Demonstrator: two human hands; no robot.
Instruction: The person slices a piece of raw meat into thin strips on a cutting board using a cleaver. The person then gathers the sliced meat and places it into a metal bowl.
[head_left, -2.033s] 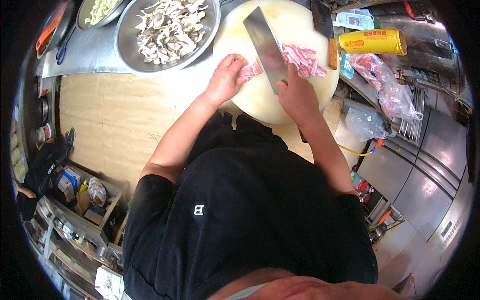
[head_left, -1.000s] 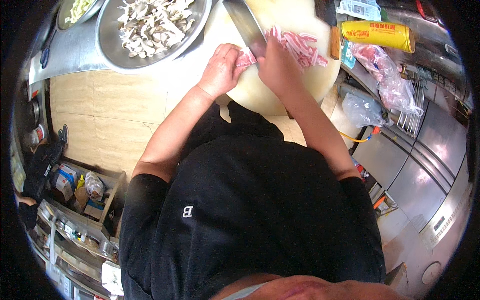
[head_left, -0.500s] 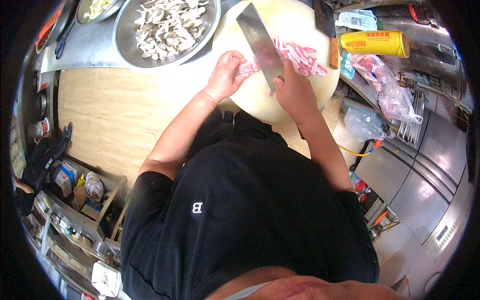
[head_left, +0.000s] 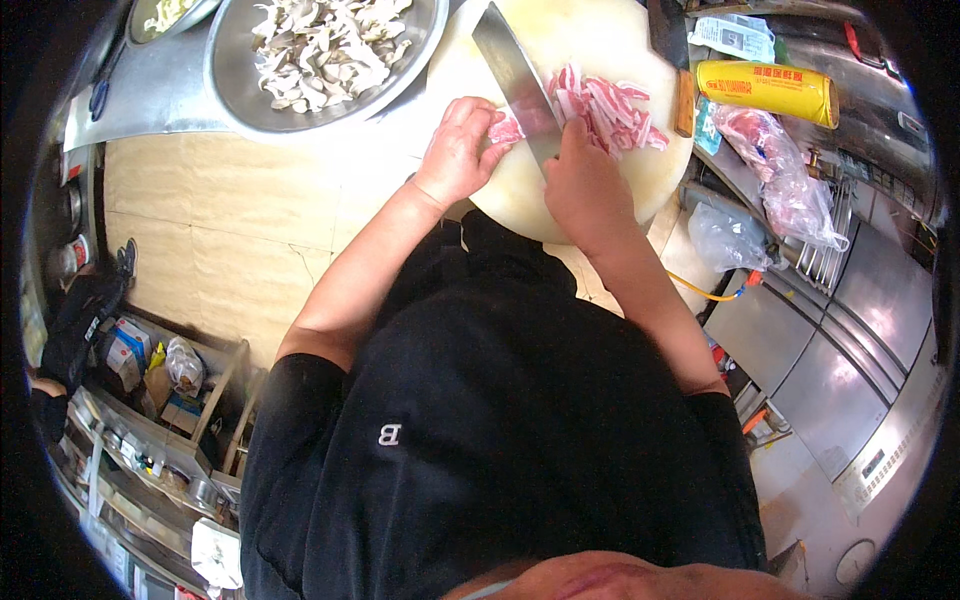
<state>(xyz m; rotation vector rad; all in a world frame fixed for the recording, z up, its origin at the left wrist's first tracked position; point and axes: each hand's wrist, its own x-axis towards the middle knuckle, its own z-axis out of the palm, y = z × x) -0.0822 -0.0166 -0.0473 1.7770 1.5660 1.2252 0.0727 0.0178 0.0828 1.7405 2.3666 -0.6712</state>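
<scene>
A round pale cutting board (head_left: 620, 30) lies in front of me. My right hand (head_left: 588, 190) is closed around the handle of a cleaver (head_left: 515, 75), whose broad blade points away and slightly left. Just left of the blade, my left hand (head_left: 462, 150) presses a piece of raw pork (head_left: 507, 128) to the board with bent fingers. To the right of the blade lies a loose heap of pork slices (head_left: 610, 108), pink with white fat. The handle is mostly hidden by my right hand.
A metal bowl of torn mushrooms (head_left: 325, 55) stands on the counter at the left. A smaller bowl (head_left: 160, 18) holds pale green pieces. Right of the board are a yellow roll (head_left: 765, 92), bagged meat (head_left: 775, 165) and a wooden-handled knife (head_left: 684, 103). Another person's leg (head_left: 85, 310) shows far left.
The cleaver has shifted slightly left over the pork, and the slices to its right are more spread. The whole view has also moved a little.
</scene>
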